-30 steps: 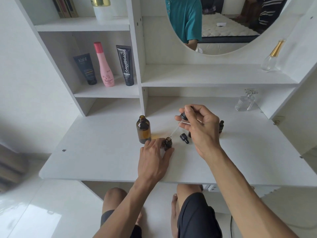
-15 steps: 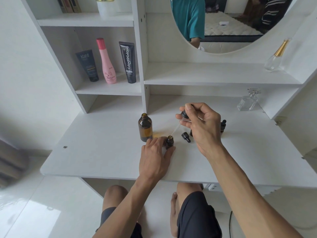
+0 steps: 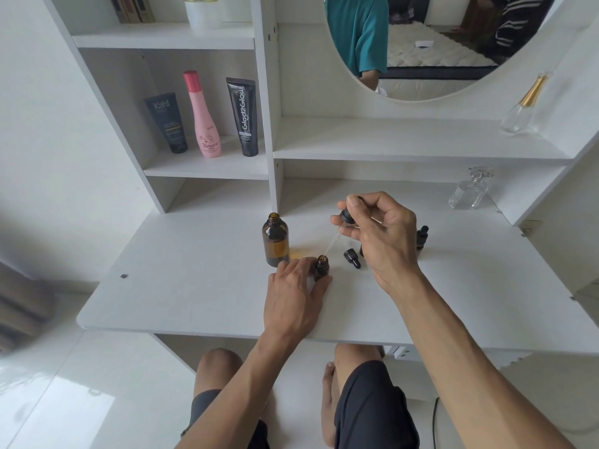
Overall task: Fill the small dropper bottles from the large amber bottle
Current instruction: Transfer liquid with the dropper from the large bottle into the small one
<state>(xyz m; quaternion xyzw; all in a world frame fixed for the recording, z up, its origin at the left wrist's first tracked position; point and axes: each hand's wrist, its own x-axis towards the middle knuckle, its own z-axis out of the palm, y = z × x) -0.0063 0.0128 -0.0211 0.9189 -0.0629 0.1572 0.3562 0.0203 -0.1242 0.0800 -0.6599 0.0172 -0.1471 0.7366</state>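
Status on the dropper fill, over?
Left hand steadies small bottle. Right hand pinches dropper, tip at its mouth. Loose cap lies alongside.

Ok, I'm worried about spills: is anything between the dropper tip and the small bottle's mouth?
Nothing visible. The dropper tip meets the small bottle's open mouth; the left hand grips lower down.

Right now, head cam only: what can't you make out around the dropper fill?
- Fill level of the small bottle: too small, and the left hand covers its base.
- Liquid in the dropper: the glass tube is clear and thin, contents unreadable.
- Right hand grip on the dropper's bulb: fingers hide most of it.
- Capped bottle behind the right hand: partly hidden.
- Large amber bottle level: only roughly visible through dark glass.
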